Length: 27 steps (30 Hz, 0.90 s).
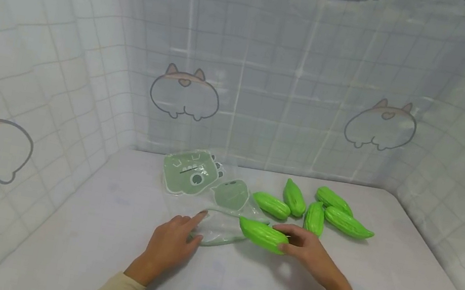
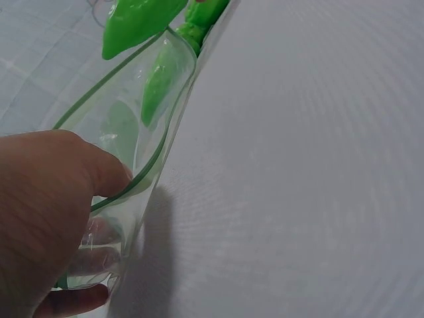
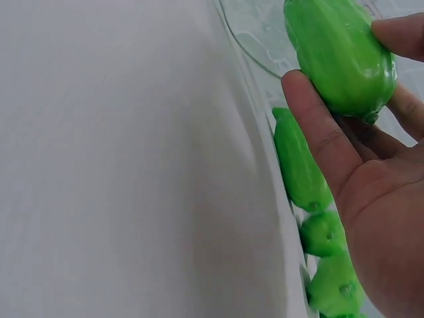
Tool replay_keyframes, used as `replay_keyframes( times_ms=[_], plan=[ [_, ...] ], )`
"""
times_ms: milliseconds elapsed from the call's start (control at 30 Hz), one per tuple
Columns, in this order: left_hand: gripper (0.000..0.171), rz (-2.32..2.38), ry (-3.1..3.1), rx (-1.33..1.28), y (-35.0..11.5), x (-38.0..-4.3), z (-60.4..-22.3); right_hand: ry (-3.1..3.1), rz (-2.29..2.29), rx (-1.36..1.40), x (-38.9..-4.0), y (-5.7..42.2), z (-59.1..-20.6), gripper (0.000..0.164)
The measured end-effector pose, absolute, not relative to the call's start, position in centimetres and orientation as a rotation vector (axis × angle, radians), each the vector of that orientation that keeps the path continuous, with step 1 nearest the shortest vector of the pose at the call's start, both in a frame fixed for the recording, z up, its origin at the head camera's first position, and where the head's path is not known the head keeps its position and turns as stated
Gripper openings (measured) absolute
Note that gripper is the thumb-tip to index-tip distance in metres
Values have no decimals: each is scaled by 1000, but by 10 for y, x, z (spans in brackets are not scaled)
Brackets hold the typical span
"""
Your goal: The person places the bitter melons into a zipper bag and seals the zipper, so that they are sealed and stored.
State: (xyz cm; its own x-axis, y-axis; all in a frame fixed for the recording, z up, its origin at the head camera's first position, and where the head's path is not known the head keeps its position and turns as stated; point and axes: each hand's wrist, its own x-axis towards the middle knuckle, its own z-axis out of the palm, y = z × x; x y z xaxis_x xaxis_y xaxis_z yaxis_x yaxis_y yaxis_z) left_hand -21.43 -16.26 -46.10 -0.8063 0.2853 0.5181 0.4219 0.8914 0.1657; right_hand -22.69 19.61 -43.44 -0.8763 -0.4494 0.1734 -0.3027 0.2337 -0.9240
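Observation:
My left hand (image 1: 172, 240) grips the green-edged rim of a clear plastic bag (image 1: 218, 227), whose mouth gapes between thumb and index finger. Through the film, some of its fingers show in the left wrist view. A bright green, ridged bitter melon (image 1: 262, 235) is held at its blunt end by my right hand (image 1: 307, 252), thumb on one side and fingers on the other. Its pointed end hangs over the bag's mouth, tilted toward the left hand. In the right wrist view, the melon (image 3: 341, 59) rests against the fingers, its small stem end showing.
Several more bitter melons (image 1: 346, 222) lie on the white table (image 1: 104, 247) behind and right of my right hand. The bag's green cartoon-printed part (image 1: 191, 172) spreads toward the back wall (image 1: 262, 134). Patterned sheets also hang at both sides.

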Motion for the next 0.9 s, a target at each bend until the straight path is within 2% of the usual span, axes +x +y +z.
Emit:
replay_keyframes(
  times_ms=[900],
  plan=[
    [57,-364,-2599,-500,-161,-214,-463,2310,-1696,-821,-230,157,-440,43]
  ],
)
